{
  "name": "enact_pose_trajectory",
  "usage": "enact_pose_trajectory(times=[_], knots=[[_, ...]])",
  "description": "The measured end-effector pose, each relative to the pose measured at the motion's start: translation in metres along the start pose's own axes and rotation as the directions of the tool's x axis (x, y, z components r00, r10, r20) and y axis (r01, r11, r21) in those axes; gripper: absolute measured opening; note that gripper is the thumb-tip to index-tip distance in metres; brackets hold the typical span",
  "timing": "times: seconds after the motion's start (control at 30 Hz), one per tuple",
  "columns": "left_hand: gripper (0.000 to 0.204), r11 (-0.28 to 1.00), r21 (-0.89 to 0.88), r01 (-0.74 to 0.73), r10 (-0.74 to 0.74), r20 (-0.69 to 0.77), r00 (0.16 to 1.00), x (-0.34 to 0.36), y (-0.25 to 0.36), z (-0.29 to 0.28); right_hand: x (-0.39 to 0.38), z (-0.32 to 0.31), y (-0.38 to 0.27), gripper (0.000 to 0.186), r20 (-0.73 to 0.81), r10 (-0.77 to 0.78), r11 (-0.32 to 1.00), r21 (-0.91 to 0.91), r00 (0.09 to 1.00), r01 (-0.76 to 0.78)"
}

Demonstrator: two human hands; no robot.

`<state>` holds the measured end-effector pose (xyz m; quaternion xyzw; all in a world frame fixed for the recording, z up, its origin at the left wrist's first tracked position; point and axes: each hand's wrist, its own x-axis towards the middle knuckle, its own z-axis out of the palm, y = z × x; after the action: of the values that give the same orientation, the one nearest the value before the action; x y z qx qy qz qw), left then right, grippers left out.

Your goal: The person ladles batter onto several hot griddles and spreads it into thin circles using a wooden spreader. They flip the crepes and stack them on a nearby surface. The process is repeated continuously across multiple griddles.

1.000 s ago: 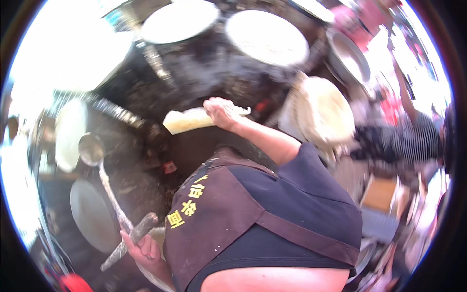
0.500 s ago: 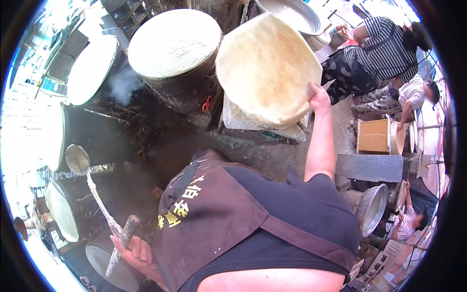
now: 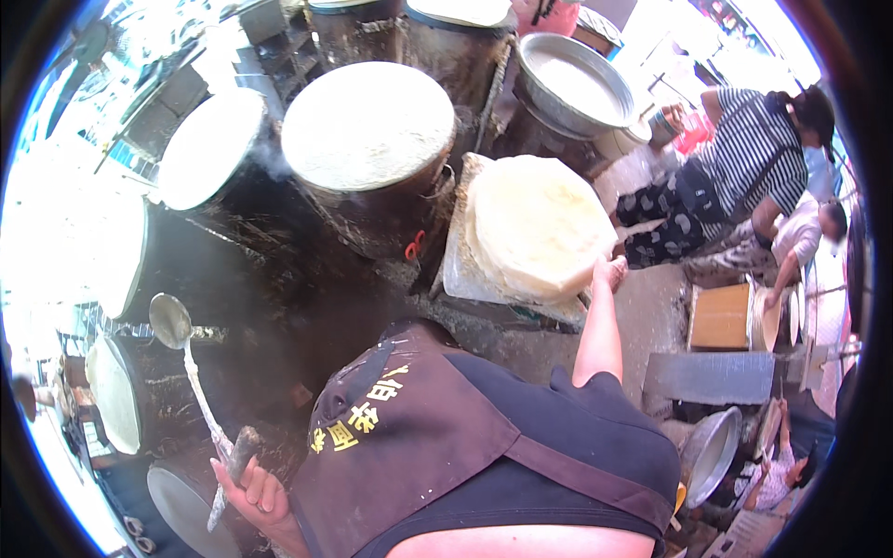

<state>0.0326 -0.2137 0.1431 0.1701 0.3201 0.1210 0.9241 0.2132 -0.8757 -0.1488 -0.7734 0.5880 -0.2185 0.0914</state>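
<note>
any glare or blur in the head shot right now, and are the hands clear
Head view: strong glare burns out the left side, leaving a round top nearly featureless; same head view, murky shadow left of the apron, left hand and ladle fairly clear, right hand at the stack small but without obvious blur.

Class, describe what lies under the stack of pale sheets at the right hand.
A whitish layer shows past the left edge of the stack of pale sheets. Its middle is covered by the stack and cannot be seen.
</note>
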Motion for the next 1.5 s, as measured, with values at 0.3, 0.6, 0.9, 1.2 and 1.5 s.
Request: enact_pose_trajectory(times=[0.3, 0.6, 0.9, 1.2, 1.5], knots=[[0.049, 0.946, 0.254, -0.201, 0.241, -0.136, 0.961, -0.048, 0.036, -0.053, -0.171, -0.027, -0.173, 0.033, 0.021, -0.806, 0.493, 0.576, 0.591, 0.652], [0.078, 0.991, 0.074, -0.109, 0.104, 0.078, 0.992, -0.074, 0.080, -0.188, -0.448, -0.091, -0.280, 0.028, -0.066, -0.959, -0.195, 0.863, -0.277, 0.466], [0.044, 0.855, -0.352, -0.381, 0.348, -0.156, 0.924, -0.028, 0.054, -0.204, -0.641, -0.052, -0.319, 0.027, -0.266, -0.605, -0.536, 0.833, -0.751, 0.137], [0.050, 0.806, 0.043, -0.590, 0.528, -0.503, 0.684, 0.030, 0.054, -0.139, -0.852, -0.032, -0.431, 0.038, -0.629, -0.459, -0.725, 0.673, -0.627, -0.145], [0.045, 0.604, -0.218, -0.767, 0.484, -0.664, 0.570, 0.074, 0.073, -0.094, -1.009, -0.021, -0.544, 0.055, -0.643, -0.388, -0.862, 0.507, -0.660, 0.013]])
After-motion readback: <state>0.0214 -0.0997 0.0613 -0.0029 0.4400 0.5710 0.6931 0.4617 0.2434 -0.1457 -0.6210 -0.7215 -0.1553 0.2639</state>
